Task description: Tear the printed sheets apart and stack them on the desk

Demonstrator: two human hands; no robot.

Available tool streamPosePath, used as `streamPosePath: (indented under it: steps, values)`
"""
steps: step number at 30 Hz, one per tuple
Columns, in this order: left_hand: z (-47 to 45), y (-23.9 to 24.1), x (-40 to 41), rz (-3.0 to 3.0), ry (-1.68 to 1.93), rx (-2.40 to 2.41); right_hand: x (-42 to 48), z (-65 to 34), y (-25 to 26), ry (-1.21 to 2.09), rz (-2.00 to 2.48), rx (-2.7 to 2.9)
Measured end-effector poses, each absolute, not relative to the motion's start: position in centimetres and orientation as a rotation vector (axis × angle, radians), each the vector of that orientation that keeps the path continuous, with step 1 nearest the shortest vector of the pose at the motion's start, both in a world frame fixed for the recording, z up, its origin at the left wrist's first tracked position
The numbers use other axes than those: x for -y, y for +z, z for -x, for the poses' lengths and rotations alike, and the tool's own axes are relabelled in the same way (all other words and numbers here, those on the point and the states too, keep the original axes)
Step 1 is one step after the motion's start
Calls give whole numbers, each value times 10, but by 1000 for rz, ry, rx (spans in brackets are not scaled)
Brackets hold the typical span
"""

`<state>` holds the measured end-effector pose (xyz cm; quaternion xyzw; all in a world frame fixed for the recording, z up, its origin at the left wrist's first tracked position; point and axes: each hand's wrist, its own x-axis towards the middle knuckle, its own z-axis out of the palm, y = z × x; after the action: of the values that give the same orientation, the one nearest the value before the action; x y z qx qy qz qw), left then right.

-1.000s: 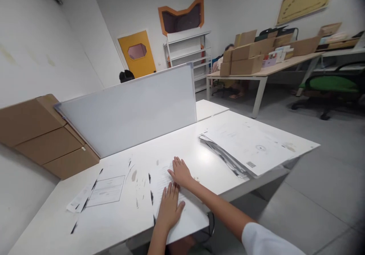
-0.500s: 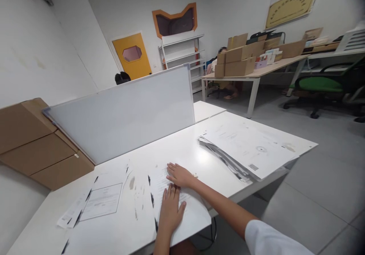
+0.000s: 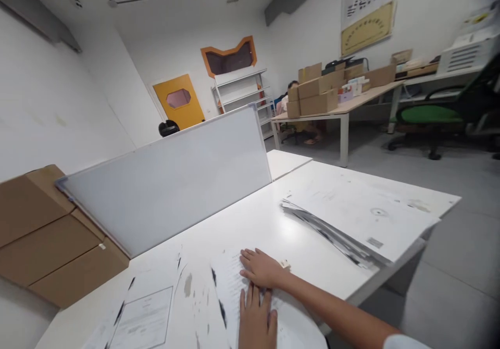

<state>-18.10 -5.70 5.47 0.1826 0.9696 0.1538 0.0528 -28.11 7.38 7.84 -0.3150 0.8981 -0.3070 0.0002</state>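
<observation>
Head view: both hands lie flat, fingers spread, grasping nothing, on one printed sheet (image 3: 234, 281) at the near edge of the white desk (image 3: 265, 219). The right hand (image 3: 262, 269) presses its far part, the left hand (image 3: 255, 320) its near part. Judging by this, smoothing is underway; the fanned paper stack (image 3: 359, 219), right of the sheet, looks untouched.

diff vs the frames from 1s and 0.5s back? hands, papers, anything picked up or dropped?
Mostly the camera tilted up: ceiling now shows, desk sits lower in frame. Both hands stay flat on the same printed sheet, right hand just ahead of left hand, fingers spread. Nothing taken hold of or let go. The paper stack at the desk's right end, the sheets at left and the divider panel look unmoved.
</observation>
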Motion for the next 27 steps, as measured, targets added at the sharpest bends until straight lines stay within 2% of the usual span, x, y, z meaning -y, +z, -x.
streamPosePath:
  steps: [18,27]
  values:
    - [174,73,51,-534,363,-2998,-85,302,81,-1806,494,-2563]
    - [176,70,55,-562,346,-3002,-84,306,92,-1832,637,-2323]
